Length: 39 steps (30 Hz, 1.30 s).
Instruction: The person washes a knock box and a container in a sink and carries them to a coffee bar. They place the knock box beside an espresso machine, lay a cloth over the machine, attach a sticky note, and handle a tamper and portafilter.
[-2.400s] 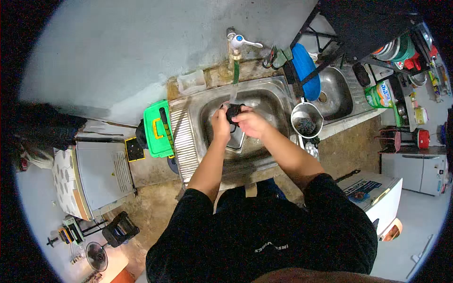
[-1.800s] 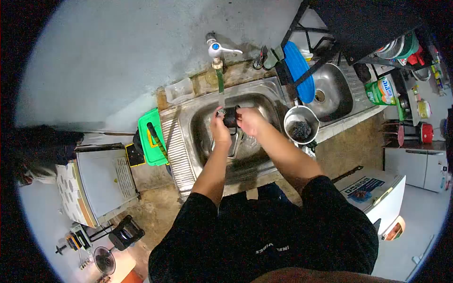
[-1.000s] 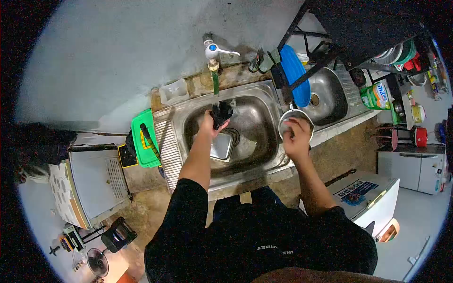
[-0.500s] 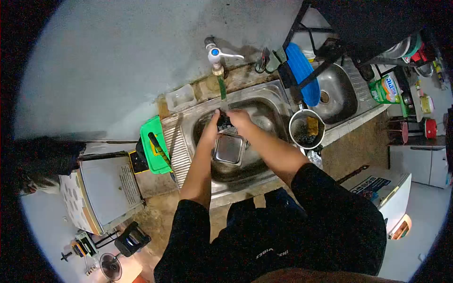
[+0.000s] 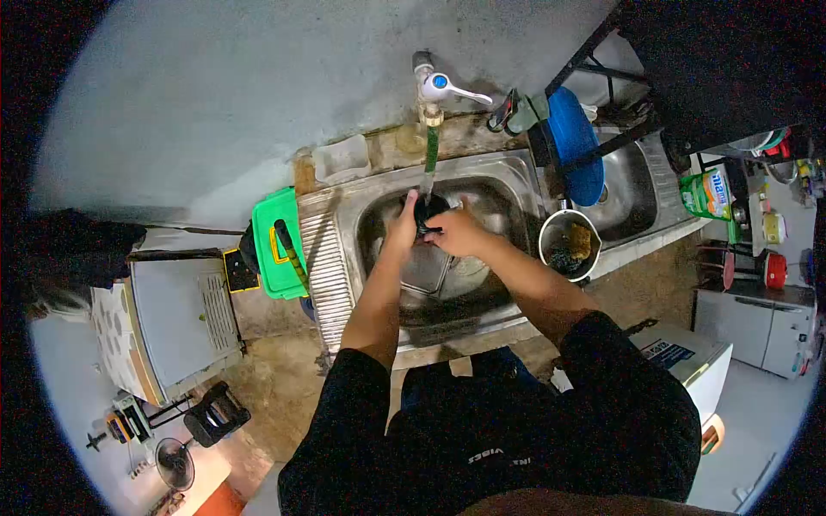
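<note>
Both my hands are at a small black object (image 5: pixel 429 209) over the steel sink basin (image 5: pixel 370 225), just below the green hose (image 5: pixel 432 148) on the faucet (image 5: pixel 440 82). My left hand (image 5: pixel 403 225) grips its left side. From the right, my right hand (image 5: pixel 458 230) has its fingers closed on its lower edge. What the object is exactly cannot be made out. Under my hands a square metal container (image 5: pixel 424 273) lies in the basin. A white-rimmed pot (image 5: pixel 546 249) on the sink's right edge holds a yellowish sponge (image 5: pixel 580 241) and a dark scrubber (image 5: pixel 564 261).
A second basin (image 5: pixel 638 193) and a blue oval tray (image 5: pixel 575 146) are to the right, below a black rack (image 5: pixel 714 69). A clear plastic container (image 5: pixel 342 160) sits behind the ribbed drainboard (image 5: pixel 325 267). The green box lid (image 5: pixel 274 258) is at the left.
My right hand went to the pot and came back to the black object. The yellow sponge now shows in the pot. The black object has turned in my hands, and the view has shifted.
</note>
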Motion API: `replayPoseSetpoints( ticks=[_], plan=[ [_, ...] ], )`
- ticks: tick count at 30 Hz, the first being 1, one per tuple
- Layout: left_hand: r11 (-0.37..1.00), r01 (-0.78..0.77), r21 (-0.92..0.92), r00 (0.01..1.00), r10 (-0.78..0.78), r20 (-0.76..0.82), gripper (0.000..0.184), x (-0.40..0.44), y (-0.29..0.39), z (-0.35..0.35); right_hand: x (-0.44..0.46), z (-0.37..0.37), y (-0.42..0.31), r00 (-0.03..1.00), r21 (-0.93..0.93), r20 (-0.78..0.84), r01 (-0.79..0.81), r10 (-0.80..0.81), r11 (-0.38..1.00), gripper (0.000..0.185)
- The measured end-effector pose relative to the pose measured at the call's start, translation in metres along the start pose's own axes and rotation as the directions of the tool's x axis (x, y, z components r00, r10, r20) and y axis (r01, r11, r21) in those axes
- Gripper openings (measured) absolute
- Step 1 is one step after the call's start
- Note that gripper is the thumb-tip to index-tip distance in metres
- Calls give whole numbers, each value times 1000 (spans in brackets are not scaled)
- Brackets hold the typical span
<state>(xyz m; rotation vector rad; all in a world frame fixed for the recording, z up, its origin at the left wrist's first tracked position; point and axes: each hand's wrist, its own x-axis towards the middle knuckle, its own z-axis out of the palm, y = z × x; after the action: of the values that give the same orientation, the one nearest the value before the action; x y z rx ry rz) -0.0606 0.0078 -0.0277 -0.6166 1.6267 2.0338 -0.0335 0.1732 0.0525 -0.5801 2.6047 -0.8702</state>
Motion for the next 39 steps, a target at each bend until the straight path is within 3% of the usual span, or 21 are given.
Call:
replayPoseSetpoints(
  ticks=[1, 2, 3, 5, 8, 12, 14, 15, 16, 18, 20, 22, 23, 24, 25, 27, 30, 33, 35, 37, 39],
  plan=[
    [985, -127, 117, 990, 134, -55, 87, 2, -2, 6, 1, 6, 0, 998, 93, -5, -65, 65, 994, 16],
    [994, -102, 32, 995, 102, 7, 86, 3, -4, 10, 1, 13, -1, 995, 364, -76, -32, 64, 931, 22],
    [996, -84, -6, 996, 84, 42, 84, 5, 0, 11, 10, 15, 0, 988, 183, -102, -96, 116, 979, 25],
    [996, -41, -73, 997, 46, 68, 74, 9, 10, 10, 3, 20, 0, 955, 142, -268, -91, 127, 986, 22],
    [985, 58, -161, 994, -42, 100, 64, 0, 15, 6, -8, 6, 8, 950, 105, -312, 57, -22, 993, 27],
    [920, 116, -375, 962, -11, 272, 53, -2, 17, 1, -29, 0, 9, 749, 118, -662, 144, -30, 982, 46],
    [894, 134, -427, 923, 45, 382, 49, 2, 12, -6, -13, 27, 50, 839, 597, -464, 59, 285, 800, 47],
    [889, 148, -433, 916, 41, 398, 50, 10, 3, -5, -16, 16, 39, 912, 874, -198, -2, 359, 486, 45],
    [885, 161, -437, 909, 40, 416, 51, 17, -1, -3, -20, 6, 28, 911, 986, 84, -136, 404, 101, 43],
    [897, 189, -400, 920, -20, 391, 57, -11, 22, 10, -10, 10, 23, 893, 983, 61, -132, 447, 129, 42],
    [991, -78, -107, 984, 94, 152, 55, -12, 20, 28, 12, 39, 47, 864, 996, 21, -61, 503, 63, 44],
    [864, -223, 451, 971, 239, 22, 49, -41, 49, 31, 16, 38, 38, 796, 964, -75, -96, 600, 249, 41],
    [715, -328, 618, 927, 370, 63, 45, -35, 45, 26, 16, 37, 33, 758, 935, -129, -122, 640, 334, 40],
    [521, -407, 750, 865, 483, 133, 41, -23, 37, 18, 21, 46, 38, 777, 919, -268, 28, 570, 394, 42],
    [297, -455, 839, 789, 571, 226, 37, -20, 40, 16, 23, 52, 42, 746, 841, -333, -42, 577, 539, 45],
    [281, -487, 827, 763, 598, 246, 24, -21, 44, 15, 26, 61, 45, 693, 609, -465, -201, 551, 767, 50],
    [302, -433, 849, 826, 510, 240, 28, -19, 52, 16, 19, 55, 16, 651, 519, -561, -205, 511, 830, 55],
    [542, -396, 741, 890, 425, 164, 29, -27, 50, 14, 13, 52, 5, 662, 472, -607, -145, 440, 870, 58],
    [457, -483, 747, 826, 520, 216, 27, 5, 26, -3, 11, 50, 13, 699, 403, -611, -131, 373, 906, 57],
    [376, -548, 748, 773, 569, 280, 26, -7, 29, -6, 4, 38, -1, 768, 517, -442, -205, 464, 831, 55],
    [353, -503, 789, 778, 582, 236, 28, -26, 38, -1, 6, 39, 1, 766, 479, -486, -171, 422, 861, 53]
  ],
)
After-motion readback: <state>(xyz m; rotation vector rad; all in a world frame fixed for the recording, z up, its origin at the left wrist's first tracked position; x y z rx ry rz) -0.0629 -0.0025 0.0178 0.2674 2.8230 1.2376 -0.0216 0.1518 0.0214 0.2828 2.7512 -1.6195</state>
